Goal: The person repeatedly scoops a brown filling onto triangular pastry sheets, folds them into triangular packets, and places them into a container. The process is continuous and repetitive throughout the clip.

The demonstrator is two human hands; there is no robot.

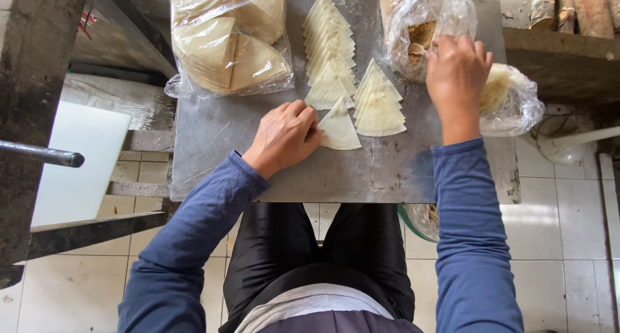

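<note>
My left hand [284, 136] rests on the grey metal table [213, 145], its fingertips pressing the left edge of a single folded triangular pastry wrapper [339, 129]. My right hand [457, 71] reaches up into a clear plastic bag [420, 20] holding brownish filling; its fingers are curled at the bag's mouth and what they hold is hidden. Two rows of folded triangular wrappers lie overlapped, a long one [329, 49] and a short one [378, 100].
A large plastic bag of flat wrapper sheets [226, 39] lies at the table's back left. Another plastic bag [516, 100] sits by the right edge. A white board [81, 158] and metal bar [42, 154] stand left. White floor tiles [562, 242] lie below.
</note>
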